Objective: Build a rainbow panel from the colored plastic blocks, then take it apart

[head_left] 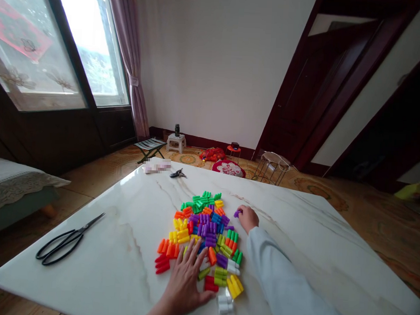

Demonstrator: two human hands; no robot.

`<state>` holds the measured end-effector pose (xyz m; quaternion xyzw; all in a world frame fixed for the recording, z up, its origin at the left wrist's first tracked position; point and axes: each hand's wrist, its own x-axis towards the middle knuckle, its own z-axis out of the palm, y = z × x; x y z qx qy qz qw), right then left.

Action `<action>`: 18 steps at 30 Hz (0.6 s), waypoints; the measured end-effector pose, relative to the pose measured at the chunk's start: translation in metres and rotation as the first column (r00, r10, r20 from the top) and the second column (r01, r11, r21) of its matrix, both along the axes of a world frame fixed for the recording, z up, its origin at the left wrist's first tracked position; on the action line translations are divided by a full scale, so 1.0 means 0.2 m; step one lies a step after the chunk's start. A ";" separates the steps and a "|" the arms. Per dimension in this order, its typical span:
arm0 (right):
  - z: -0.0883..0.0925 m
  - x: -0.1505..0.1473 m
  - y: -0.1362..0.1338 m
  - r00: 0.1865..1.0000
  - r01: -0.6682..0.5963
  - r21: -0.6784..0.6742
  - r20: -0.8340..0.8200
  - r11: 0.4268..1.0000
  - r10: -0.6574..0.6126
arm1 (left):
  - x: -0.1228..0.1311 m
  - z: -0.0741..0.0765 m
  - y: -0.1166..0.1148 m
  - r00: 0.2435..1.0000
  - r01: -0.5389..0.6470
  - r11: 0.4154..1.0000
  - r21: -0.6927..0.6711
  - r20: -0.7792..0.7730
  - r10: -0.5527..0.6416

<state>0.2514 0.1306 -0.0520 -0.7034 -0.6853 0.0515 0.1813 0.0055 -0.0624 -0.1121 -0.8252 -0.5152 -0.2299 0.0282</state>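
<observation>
A spread of bullet-shaped plastic toy blocks in many colours covers the middle of the table. My left hand lies over the near left part of the spread, fingers spread and pointing away from me, hiding some blocks under it. To the right of the heap, my right hand pinches a small purple toy block between thumb and fingers, apart from the others. Green blocks gather at the far end. White blocks and a yellow block lie at the near end.
Black-handled scissors lie on the left of the white marble-patterned table. Small dark pliers or clippers rest near the far edge. Beyond stand a folding stool, a white stool and a round stool.
</observation>
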 end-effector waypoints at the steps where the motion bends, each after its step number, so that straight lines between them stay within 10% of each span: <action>1: -0.02 -0.01 0.03 1.000 0.001 -0.002 0.005 1.000 -0.001 | 0.00 0.00 0.00 1.000 0.001 1.000 0.001 -0.001 -0.001; 8: -0.09 -0.02 -0.02 0.998 0.062 0.007 -0.024 0.998 -0.062 | 0.00 0.02 0.00 1.000 0.014 0.999 -0.040 0.025 -0.013; 14: -0.29 0.01 -0.59 0.890 0.121 0.114 -0.453 0.986 -0.057 | 0.02 0.03 0.00 0.998 0.005 0.997 -0.081 0.067 0.000; 18: -0.40 -0.16 -0.94 0.885 0.034 0.198 -0.461 0.980 0.062 | 0.01 0.06 -0.02 0.997 -0.014 0.998 -0.056 0.071 0.018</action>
